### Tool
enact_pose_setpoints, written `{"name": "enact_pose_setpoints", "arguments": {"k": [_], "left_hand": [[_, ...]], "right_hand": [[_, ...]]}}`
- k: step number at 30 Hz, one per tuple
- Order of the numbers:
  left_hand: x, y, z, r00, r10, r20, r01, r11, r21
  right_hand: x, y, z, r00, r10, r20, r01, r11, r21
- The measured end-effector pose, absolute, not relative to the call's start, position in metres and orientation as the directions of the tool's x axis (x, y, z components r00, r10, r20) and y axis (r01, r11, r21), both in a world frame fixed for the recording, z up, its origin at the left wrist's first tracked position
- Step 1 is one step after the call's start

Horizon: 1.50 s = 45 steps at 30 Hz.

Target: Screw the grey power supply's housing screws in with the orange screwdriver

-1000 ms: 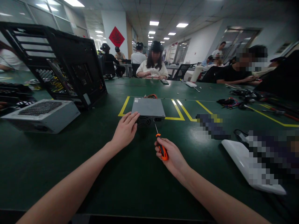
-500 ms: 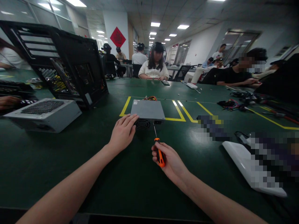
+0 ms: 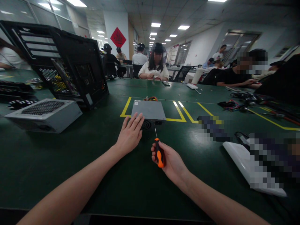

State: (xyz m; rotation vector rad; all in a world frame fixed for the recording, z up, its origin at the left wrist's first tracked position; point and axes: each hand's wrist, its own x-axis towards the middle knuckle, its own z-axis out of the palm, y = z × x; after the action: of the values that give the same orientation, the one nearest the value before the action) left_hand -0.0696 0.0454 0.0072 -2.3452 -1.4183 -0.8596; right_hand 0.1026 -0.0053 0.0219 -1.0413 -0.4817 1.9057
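A grey computer power supply [image 3: 150,109] lies on the green table, its black fan grille and socket side facing me. Coloured wires [image 3: 151,98] show behind it. My left hand [image 3: 130,132] is open, fingers stretched out over the front left edge of the box, partly covering the fan. In my right hand [image 3: 170,156] is an orange and black screwdriver [image 3: 159,154], gripped by the handle. Its thin shaft points away from me, with the tip at the front face between fan and socket. Whether the tip sits in a screw is too small to tell.
At left stand another power supply [image 3: 50,117] and a tilted black computer case [image 3: 70,65]. To the right lie a white flat device [image 3: 236,153], cables [image 3: 234,103] and a blurred dark item [image 3: 213,128]. Yellow tape marks the table. A person [image 3: 154,67] sits opposite.
My left hand has slid right and spread further across the box's front edge. The screwdriver handle has turned slightly in my right hand. A hand at the far left has gone from view.
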Motion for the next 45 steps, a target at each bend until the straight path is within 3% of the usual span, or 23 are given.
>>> {"name": "enact_pose_setpoints", "arguments": {"k": [3,9,16,22,28,34,40,45], "left_hand": [[-0.064,0.048,0.004,0.412,0.701,0.582,0.845,-0.533,0.045],[-0.056,0.051,-0.001,0.387,0.697,0.604,0.862,-0.506,0.032],[-0.054,0.057,-0.007,0.382,0.683,0.622,0.865,-0.501,0.019],[-0.057,0.056,-0.005,0.396,0.680,0.618,0.850,-0.526,0.034],[-0.057,0.054,-0.004,0.398,0.688,0.606,0.850,-0.526,0.039],[-0.058,0.053,-0.003,0.406,0.685,0.605,0.843,-0.537,0.042],[-0.058,0.052,-0.002,0.415,0.685,0.599,0.846,-0.533,0.024],[-0.057,0.052,-0.002,0.426,0.686,0.590,0.851,-0.525,-0.005]], "right_hand": [[0.102,-0.005,0.023,-0.261,0.817,-0.513,-0.514,-0.568,-0.643],[0.102,-0.004,0.022,-0.213,0.863,-0.458,-0.533,-0.495,-0.686],[0.100,-0.004,0.024,-0.275,0.810,-0.517,-0.510,-0.579,-0.636],[0.101,-0.004,0.024,-0.231,0.852,-0.471,-0.516,-0.517,-0.683],[0.101,-0.006,0.027,-0.256,0.797,-0.547,-0.501,-0.593,-0.631],[0.103,-0.003,0.024,-0.243,0.845,-0.477,-0.523,-0.528,-0.669],[0.106,-0.003,0.025,-0.301,0.801,-0.518,-0.505,-0.594,-0.626],[0.106,-0.004,0.021,-0.297,0.836,-0.462,-0.529,-0.547,-0.649]]}}
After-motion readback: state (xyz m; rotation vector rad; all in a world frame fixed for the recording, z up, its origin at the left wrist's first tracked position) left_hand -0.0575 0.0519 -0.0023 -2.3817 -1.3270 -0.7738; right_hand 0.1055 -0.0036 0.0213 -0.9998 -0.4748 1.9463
